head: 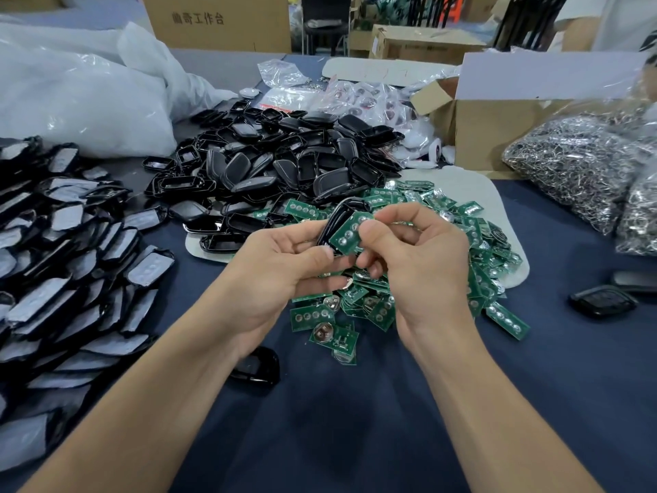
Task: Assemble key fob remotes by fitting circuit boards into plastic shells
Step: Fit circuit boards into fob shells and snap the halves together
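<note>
My left hand (281, 265) grips a black plastic shell (336, 220) above the middle of the table. My right hand (419, 254) pinches a green circuit board (346, 234) with round button pads, tilted against the shell's open side. Under both hands lies a heap of green circuit boards (444, 265). Behind it sits a pile of empty black shells (284, 161). A single black shell (257, 366) lies on the cloth under my left forearm.
Rows of black shell halves with grey pads (67, 265) cover the left side. Bags of metal key rings (583, 165) and a cardboard box (497, 119) stand at right. Two assembled black fobs (602, 300) lie at right. White plastic bags (78, 97) fill the back left.
</note>
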Action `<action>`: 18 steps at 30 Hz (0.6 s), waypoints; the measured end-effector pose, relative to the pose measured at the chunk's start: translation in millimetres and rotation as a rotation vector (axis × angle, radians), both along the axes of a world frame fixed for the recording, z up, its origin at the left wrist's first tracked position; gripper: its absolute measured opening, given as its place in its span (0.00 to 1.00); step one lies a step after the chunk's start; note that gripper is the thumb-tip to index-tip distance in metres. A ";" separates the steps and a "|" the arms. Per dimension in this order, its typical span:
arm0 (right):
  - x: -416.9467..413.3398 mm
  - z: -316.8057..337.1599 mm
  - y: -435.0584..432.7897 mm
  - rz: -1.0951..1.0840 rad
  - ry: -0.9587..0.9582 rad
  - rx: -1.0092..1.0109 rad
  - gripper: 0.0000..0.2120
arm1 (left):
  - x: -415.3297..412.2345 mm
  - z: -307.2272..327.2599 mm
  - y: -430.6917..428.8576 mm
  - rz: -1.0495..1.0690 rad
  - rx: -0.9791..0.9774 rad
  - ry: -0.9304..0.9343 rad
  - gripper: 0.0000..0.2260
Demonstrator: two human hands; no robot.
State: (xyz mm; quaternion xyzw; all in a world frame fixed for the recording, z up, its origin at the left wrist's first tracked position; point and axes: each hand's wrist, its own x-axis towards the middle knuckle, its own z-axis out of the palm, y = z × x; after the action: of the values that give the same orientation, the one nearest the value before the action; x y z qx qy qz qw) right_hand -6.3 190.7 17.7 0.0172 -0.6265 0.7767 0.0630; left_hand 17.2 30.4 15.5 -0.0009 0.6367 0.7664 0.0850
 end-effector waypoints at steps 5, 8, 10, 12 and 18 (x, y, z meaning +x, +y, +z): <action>-0.8 1.0 1.8 -0.025 -0.028 -0.021 0.10 | -2.7 0.3 1.1 0.121 0.050 -0.100 0.17; -1.9 1.4 2.6 -0.048 -0.023 0.061 0.16 | -3.2 1.6 1.4 0.198 0.142 -0.135 0.10; -2.1 2.1 3.3 -0.050 -0.056 0.045 0.16 | -3.9 2.0 1.9 0.239 0.183 -0.150 0.09; -1.6 3.8 3.4 -0.049 -0.101 0.016 0.14 | -4.4 2.2 2.8 0.249 0.202 -0.157 0.09; 1.8 7.3 0.5 0.029 -0.192 -0.070 0.12 | -2.3 -0.2 5.4 0.338 0.105 -0.098 0.05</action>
State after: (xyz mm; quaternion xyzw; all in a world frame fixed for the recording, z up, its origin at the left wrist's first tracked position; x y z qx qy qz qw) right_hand -4.5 191.2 25.0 -0.0504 -0.6020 0.7969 -0.0082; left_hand 14.9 35.8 15.3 -0.1406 0.5815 0.8011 -0.0142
